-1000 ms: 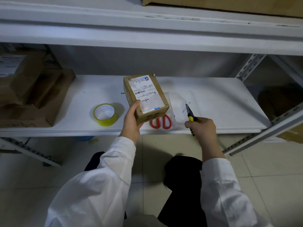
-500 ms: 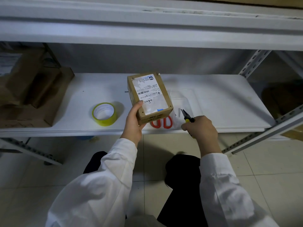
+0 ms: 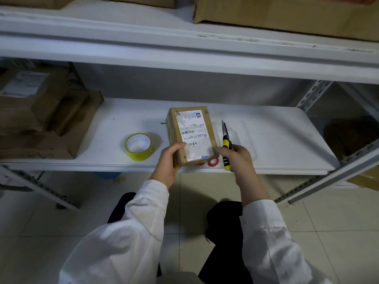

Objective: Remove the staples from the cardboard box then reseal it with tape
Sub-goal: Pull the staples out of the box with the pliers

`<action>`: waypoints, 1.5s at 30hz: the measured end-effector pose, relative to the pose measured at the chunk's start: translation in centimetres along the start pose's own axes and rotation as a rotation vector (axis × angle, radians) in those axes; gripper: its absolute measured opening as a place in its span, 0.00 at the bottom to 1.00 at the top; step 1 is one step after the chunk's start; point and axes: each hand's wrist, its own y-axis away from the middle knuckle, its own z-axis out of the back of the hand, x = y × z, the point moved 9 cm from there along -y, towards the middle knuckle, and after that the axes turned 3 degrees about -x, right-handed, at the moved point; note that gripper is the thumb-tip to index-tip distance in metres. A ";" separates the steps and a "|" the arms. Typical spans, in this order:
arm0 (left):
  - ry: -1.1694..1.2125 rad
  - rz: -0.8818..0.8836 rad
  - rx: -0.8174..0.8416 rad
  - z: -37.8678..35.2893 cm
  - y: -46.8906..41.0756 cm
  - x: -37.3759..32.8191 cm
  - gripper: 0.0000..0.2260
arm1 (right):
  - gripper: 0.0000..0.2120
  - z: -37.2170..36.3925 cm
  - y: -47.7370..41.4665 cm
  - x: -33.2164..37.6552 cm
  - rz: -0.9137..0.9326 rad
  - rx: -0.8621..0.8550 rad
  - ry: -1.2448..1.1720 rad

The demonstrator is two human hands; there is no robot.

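Left fingers [image 3: 176, 147] gripped the box [image 3: 192, 136], right fingers [image 3: 223, 150] the pliers [image 3: 225, 143]; staples [image 3: 206, 112] showed at its far corners, tape roll [image 3: 139, 155] untouched.

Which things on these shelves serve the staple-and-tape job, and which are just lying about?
In use: small brown labelled cardboard box; yellow-handled pliers; yellow tape roll; red-handled scissors.
Lying about: large brown cardboard boxes at left; brown cartons on top shelf.
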 end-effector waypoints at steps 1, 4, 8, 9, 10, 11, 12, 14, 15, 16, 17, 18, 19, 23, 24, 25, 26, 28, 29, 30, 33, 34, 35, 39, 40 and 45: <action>-0.001 0.012 0.008 0.2 0.1 0.1 0.07 | 0.13 -0.3 0.3 0.2 0.021 0.009 -0.009; 0.011 0.045 0.025 0.9 0.7 0.1 0.07 | 0.12 -1.3 1.1 0.8 0.090 0.041 0.008; 0.016 0.067 0.059 1.5 1.3 0.4 0.08 | 0.11 -2.4 1.3 0.8 0.089 0.069 -0.015; 0.009 0.069 0.071 1.5 1.4 0.6 0.08 | 0.10 -2.6 1.4 0.8 0.084 0.080 -0.033; 0.002 0.074 0.079 1.6 1.6 0.7 0.09 | 0.09 -2.7 1.5 0.9 0.085 0.089 -0.043; -0.003 0.082 0.090 1.6 1.7 0.8 0.09 | 0.10 -2.9 1.7 1.0 0.084 0.096 -0.052; -0.006 0.093 0.099 1.6 2.0 0.9 0.09 | 0.11 -2.9 1.7 1.1 0.087 0.100 -0.061; -0.008 0.100 0.113 1.9 2.1 1.2 0.11 | 0.12 -3.0 1.7 1.1 0.095 0.096 -0.070; -0.007 0.100 0.128 1.9 2.0 1.3 0.13 | 0.12 -3.0 1.7 1.1 0.100 0.090 -0.062; -0.006 0.103 0.137 1.9 2.1 1.3 0.15 | 0.14 -3.0 1.7 1.0 0.110 0.088 -0.049; -0.016 0.100 0.142 2.0 2.0 1.3 0.18 | 0.16 -2.9 1.8 1.0 0.118 0.088 -0.040; -0.024 0.097 0.147 1.8 2.0 1.2 0.20 | 0.20 -2.9 1.9 0.9 0.124 0.091 -0.028; -0.018 0.098 0.160 1.6 1.9 1.1 0.22 | 0.23 -3.0 1.9 0.9 0.129 0.094 -0.012; 0.028 0.116 0.206 0.6 1.9 0.8 0.20 | 0.18 -3.0 2.2 1.2 0.182 0.102 0.109; 0.004 0.110 0.170 0.8 1.8 0.7 0.19 | 0.18 -2.9 2.2 1.4 0.200 0.092 0.120; -0.028 0.090 0.113 1.2 1.6 0.5 0.21 | 0.18 -2.9 2.4 1.5 0.224 0.079 0.128; -0.038 0.068 0.050 1.7 1.4 0.3 0.28 | 0.19 -2.8 2.6 1.7 0.250 0.064 0.142; -0.036 0.030 -0.050 2.6 1.2 0.0 0.39 | 0.22 -2.7 2.8 2.0 0.290 0.029 0.181; -0.047 -0.006 -0.083 2.9 1.1 -0.3 0.39 | 0.23 -2.7 2.9 2.2 0.304 0.011 0.198; -0.076 -0.046 -0.118 3.2 1.1 -0.6 0.34 | 0.24 -2.6 3.1 2.4 0.320 -0.001 0.208; -0.142 -0.128 -0.185 3.9 1.2 -1.6 0.29 | 0.25 -2.6 3.3 3.0 0.349 -0.013 0.234; -0.145 -0.152 -0.196 4.1 1.2 -1.9 0.28 | 0.24 -2.6 3.3 3.3 0.362 -0.013 0.251; -0.136 -0.169 -0.206 4.2 1.2 -2.0 0.27 | 0.23 -2.6 3.3 3.6 0.373 -0.011 0.270; -0.031 -0.168 -0.187 4.4 1.2 -2.1 0.30 | 0.22 -2.6 3.3 3.9 0.405 -0.029 0.338; -0.001 -0.144 -0.171 4.3 1.2 -2.0 0.32 | 0.24 -2.7 3.4 3.9 0.414 -0.036 0.357; 0.061 -0.057 -0.097 3.6 1.3 -1.7 0.39 | 0.29 -2.8 3.6 3.9 0.477 -0.080 0.535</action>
